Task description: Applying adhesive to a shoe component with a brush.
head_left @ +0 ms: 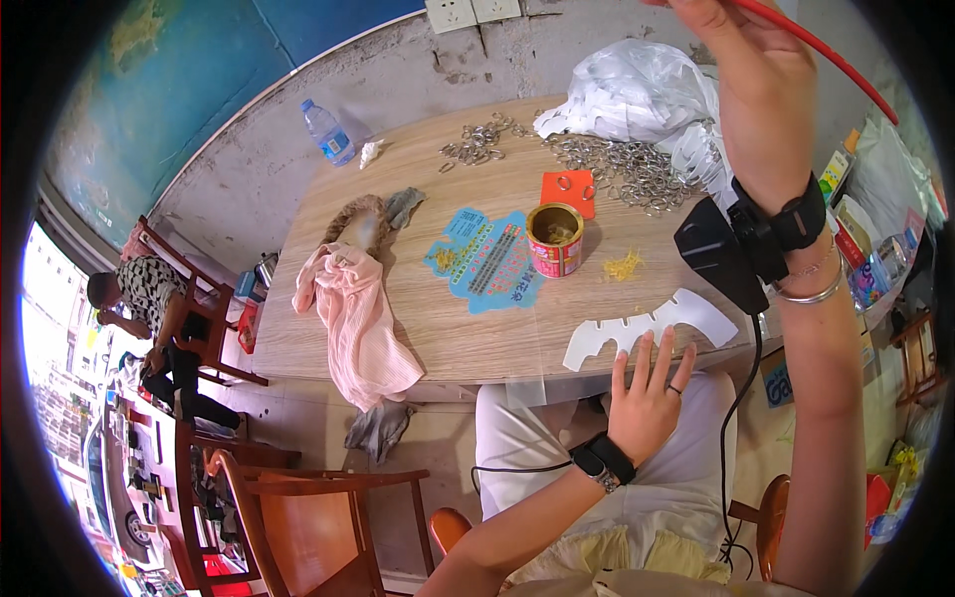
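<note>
My left hand [647, 403] is open, its stretched fingertips resting on the lower edge of a white sheet [652, 323] cut with notches, at the table's near edge. My right hand [751, 35] is raised at the upper right, and the frame's edge cuts off most of its fingers. A curved red cord or tube [831, 55] passes beside it; whether the fingers grip it is hidden. Left of the sheet stands an open tin [555, 249], with a little pile of yellow shreds [624, 266] to its right. A black device [731, 249] is strapped to my right wrist.
Metal rings [637, 174] lie before a white plastic bag [637, 90], near a red card [567, 184]. A blue printed card [487, 259], pink cloth [356, 318] and water bottle [326, 131] are on the left. A wooden chair [308, 517] and a seated person [149, 289] are beyond.
</note>
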Demonstrator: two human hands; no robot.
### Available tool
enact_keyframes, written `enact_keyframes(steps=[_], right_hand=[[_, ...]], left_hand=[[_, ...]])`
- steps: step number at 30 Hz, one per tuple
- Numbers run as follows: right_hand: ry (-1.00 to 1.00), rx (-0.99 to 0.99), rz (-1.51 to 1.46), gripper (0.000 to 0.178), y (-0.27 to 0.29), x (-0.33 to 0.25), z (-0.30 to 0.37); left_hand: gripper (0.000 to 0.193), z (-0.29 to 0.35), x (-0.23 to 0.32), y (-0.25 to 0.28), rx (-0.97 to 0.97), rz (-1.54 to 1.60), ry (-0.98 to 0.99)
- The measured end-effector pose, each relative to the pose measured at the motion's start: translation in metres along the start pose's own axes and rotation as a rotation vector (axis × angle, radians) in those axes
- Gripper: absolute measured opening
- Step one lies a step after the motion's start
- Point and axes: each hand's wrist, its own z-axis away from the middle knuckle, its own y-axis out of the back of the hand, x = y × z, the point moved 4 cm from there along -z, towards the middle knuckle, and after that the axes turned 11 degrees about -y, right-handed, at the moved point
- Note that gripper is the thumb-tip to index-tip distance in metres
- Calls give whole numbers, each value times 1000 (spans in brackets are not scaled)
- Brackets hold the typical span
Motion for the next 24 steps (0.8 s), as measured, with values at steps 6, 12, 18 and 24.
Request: enact_keyframes(steps=[6,12,18,24], right_hand=[[-106,55,174,22,3,5,20],[-479,73,69,23,36,55,70],[-803,175,-289,20,53,77,120],[-964,289,-524,14,56,78,154]], left_hand=[[62,0,-1,0,9,-12,-3],[57,0,0,1,-33,47,4],[57,-2,2,6,-54,98,26],[46,-9,7,12,-58,118,64]])
